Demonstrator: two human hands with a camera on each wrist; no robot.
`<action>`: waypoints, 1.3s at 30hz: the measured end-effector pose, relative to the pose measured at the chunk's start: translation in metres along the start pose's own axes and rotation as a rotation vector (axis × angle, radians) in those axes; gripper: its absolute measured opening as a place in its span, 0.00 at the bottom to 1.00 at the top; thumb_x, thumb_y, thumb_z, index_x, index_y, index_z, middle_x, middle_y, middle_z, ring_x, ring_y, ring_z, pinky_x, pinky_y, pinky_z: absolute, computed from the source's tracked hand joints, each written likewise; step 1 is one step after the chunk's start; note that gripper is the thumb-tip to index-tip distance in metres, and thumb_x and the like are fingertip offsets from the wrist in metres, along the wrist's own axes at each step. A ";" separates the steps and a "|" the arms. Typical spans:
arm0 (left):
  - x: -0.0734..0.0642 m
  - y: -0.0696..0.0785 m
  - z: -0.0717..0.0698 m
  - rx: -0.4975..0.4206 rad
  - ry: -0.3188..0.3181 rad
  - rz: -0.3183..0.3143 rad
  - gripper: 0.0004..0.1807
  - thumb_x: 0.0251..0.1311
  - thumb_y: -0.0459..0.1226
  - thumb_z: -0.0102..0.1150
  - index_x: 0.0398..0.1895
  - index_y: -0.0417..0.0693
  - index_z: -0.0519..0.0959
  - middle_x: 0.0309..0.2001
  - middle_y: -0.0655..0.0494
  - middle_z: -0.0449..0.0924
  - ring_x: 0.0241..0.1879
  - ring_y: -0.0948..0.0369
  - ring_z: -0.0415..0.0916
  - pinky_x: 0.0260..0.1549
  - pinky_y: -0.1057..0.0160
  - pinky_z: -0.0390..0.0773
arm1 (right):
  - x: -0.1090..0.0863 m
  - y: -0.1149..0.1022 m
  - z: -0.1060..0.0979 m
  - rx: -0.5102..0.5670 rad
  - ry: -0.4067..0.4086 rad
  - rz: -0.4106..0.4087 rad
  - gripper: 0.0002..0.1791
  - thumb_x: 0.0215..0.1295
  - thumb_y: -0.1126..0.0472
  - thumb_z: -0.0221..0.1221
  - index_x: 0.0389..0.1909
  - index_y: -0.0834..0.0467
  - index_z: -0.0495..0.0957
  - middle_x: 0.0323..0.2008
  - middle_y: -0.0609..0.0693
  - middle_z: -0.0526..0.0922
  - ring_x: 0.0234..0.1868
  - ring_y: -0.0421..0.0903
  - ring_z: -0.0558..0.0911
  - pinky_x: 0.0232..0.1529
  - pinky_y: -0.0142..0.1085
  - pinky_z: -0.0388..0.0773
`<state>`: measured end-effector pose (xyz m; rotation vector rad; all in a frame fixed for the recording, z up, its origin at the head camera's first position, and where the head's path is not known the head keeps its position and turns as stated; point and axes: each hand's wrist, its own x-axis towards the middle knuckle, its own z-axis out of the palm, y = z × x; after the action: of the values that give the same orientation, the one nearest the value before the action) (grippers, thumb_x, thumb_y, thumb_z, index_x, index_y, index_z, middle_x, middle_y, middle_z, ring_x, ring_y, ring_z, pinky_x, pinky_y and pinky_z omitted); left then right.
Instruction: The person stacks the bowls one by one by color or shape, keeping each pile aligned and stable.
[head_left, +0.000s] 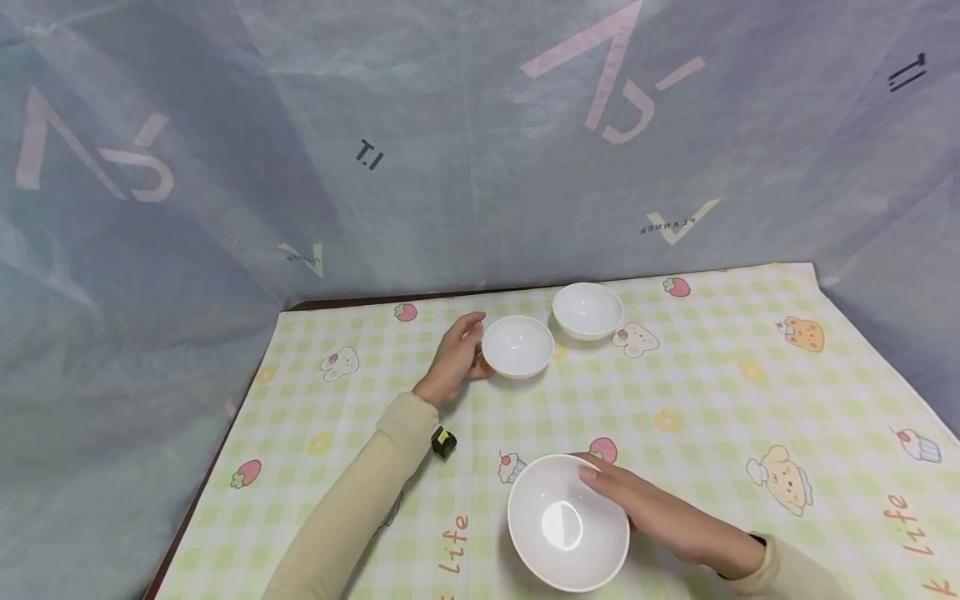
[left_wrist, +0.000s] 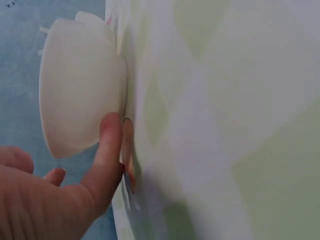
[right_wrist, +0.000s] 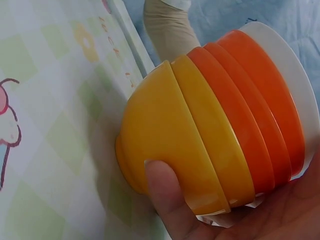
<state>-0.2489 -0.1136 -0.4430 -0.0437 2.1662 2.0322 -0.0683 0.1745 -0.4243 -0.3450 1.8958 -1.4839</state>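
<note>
My left hand (head_left: pixel 452 357) is at the left side of a white bowl (head_left: pixel 517 347), its fingers fairly straight and apart. In the left wrist view a fingertip lies by the foot of that bowl (left_wrist: pixel 82 90); I cannot tell if it touches. A second white bowl (head_left: pixel 588 311) stands upright just behind and to the right. Near the front, my right hand (head_left: pixel 663 512) grips a stack of nested bowls (head_left: pixel 558 554), tilted. The right wrist view shows yellow, orange and white bowls (right_wrist: pixel 220 120) in it, with the white one innermost. From above, only the white bowl shows.
A green-and-white checked tablecloth (head_left: pixel 697 467) with cartoon prints covers the table. Grey-blue curtain cloth (head_left: pixel 465 167) hangs behind and at the sides. A small black object (head_left: pixel 443 442) with a yellow mark is beside the left sleeve.
</note>
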 end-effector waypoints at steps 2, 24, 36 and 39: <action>0.003 -0.002 0.001 0.014 -0.003 0.004 0.26 0.87 0.43 0.43 0.81 0.46 0.65 0.77 0.40 0.65 0.45 0.53 0.79 0.35 0.56 0.89 | 0.000 0.000 0.001 0.003 0.009 0.015 0.37 0.87 0.41 0.39 0.84 0.61 0.57 0.84 0.71 0.41 0.83 0.72 0.40 0.77 0.72 0.44; 0.013 -0.010 0.005 0.105 -0.082 0.101 0.22 0.87 0.34 0.39 0.76 0.39 0.71 0.66 0.35 0.76 0.49 0.44 0.85 0.23 0.57 0.88 | 0.000 -0.001 0.000 -0.005 0.017 -0.004 0.34 0.88 0.42 0.40 0.84 0.55 0.60 0.85 0.65 0.45 0.84 0.67 0.41 0.77 0.71 0.43; -0.003 0.005 -0.006 0.275 -0.020 0.184 0.19 0.86 0.35 0.43 0.68 0.41 0.79 0.60 0.41 0.84 0.46 0.53 0.85 0.31 0.56 0.88 | 0.000 0.000 0.001 -0.043 0.051 -0.008 0.34 0.88 0.42 0.40 0.84 0.55 0.61 0.85 0.63 0.49 0.84 0.65 0.44 0.77 0.70 0.41; -0.010 0.011 -0.011 0.270 -0.029 0.177 0.19 0.86 0.36 0.43 0.68 0.43 0.80 0.57 0.41 0.84 0.35 0.54 0.84 0.19 0.52 0.86 | -0.001 0.001 0.001 -0.031 0.039 -0.011 0.34 0.88 0.42 0.40 0.84 0.55 0.60 0.85 0.65 0.46 0.84 0.67 0.41 0.77 0.71 0.38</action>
<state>-0.2413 -0.1245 -0.4305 0.2170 2.4831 1.7895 -0.0672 0.1749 -0.4253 -0.3434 1.9520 -1.4800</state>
